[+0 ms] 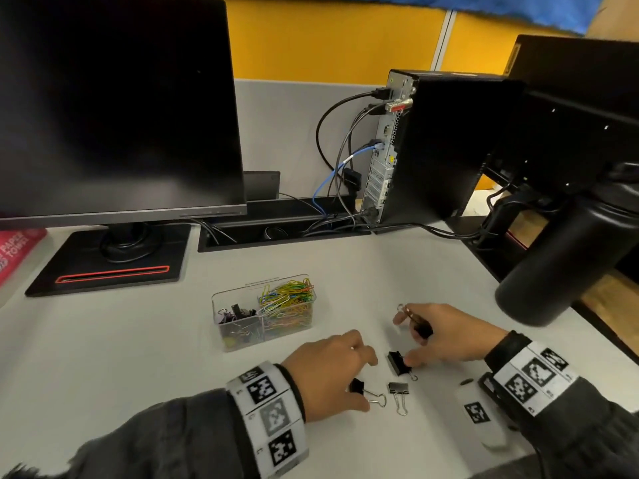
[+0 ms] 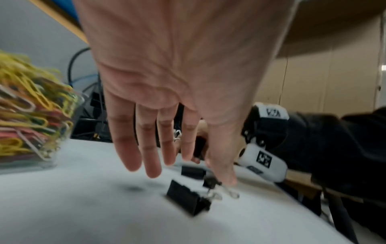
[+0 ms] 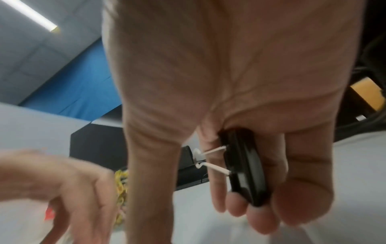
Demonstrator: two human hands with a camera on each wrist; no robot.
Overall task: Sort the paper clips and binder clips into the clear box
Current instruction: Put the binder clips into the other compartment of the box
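Binder clip (image 3: 244,166) inside right hand (image 1: 446,335) grip, fingers curled.

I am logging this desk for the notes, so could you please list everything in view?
clear box: one, two compartments, desk centre
paper clips: many, multicoloured, right compartment
binder clips in box: several, dark, left compartment
loose binder clips: three, black, desk by the hands
held binder clip: one, black, in right hand
monitor: one, black, far left
computer tower: one, black, far right
bottle: one, black, right
left hand: fingers straight, over a loose clip
right hand: grips held clip
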